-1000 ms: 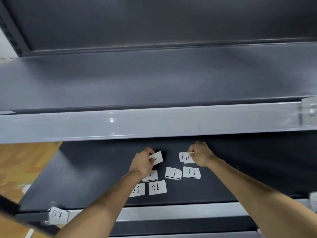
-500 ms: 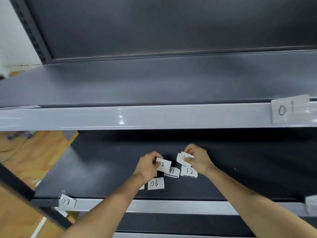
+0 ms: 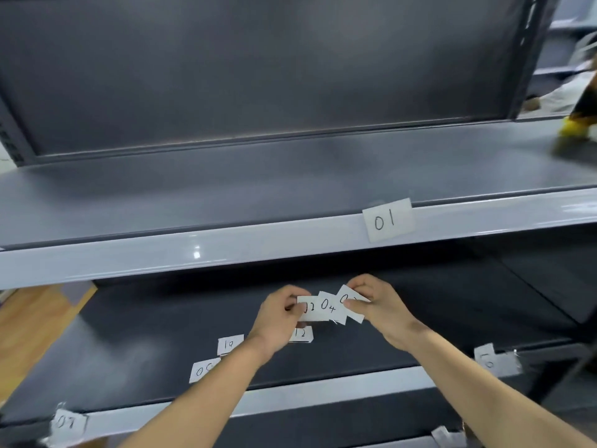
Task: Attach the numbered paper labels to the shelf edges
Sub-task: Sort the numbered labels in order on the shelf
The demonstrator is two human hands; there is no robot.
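Both hands hold a small fan of white paper labels above the dark lower shelf. My left hand (image 3: 280, 313) pinches the label marked 02 (image 3: 308, 309); the label 04 (image 3: 329, 307) lies between the hands. My right hand (image 3: 378, 302) pinches a label (image 3: 349, 300) whose number is partly hidden. Loose labels rest on the lower shelf: 10 (image 3: 230, 345), 05 (image 3: 204, 370) and 12 (image 3: 301, 334). A label 01 (image 3: 387, 220) is stuck on the upper shelf edge (image 3: 193, 253).
The lower shelf edge (image 3: 323, 392) carries a taped label at the left (image 3: 68, 423) and another at the right (image 3: 494, 363). The grey upper shelf surface (image 3: 258, 182) is bare. A wooden floor (image 3: 29, 324) shows at the left; a yellow object (image 3: 571, 127) lies far right.
Both hands lifted their labels off the lower shelf and brought them together in front of me. The view swung left, so the 01 label now sits nearer the middle.
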